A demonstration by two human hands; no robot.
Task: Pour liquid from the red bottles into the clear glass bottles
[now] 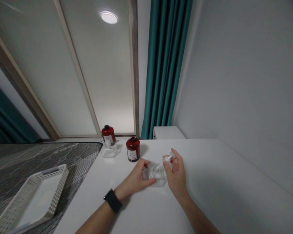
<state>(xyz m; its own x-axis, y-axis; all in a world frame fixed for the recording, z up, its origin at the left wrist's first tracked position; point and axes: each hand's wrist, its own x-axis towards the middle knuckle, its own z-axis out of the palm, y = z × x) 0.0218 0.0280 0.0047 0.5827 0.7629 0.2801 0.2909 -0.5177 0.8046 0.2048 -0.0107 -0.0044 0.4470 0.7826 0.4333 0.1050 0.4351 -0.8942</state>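
A clear, square-based bottle (158, 178) is on the white table, with my left hand (138, 178) closed round its left side. My right hand (176, 174) pinches a white pump head (169, 158) by its top. The pump's thin tube slants down to the left toward the bottle's mouth; whether its end is inside I cannot tell. Just beyond my left hand stands a dark red bottle (133, 150) with a black cap and a white label.
Farther back on the left are a second red bottle (108, 134) and another clear pump bottle (109, 151). A white perforated basket (61, 182) lies on the grey surface at left. Behind the white table (210, 201) are a small white cabinet (169, 132) and a green curtain (167, 65).
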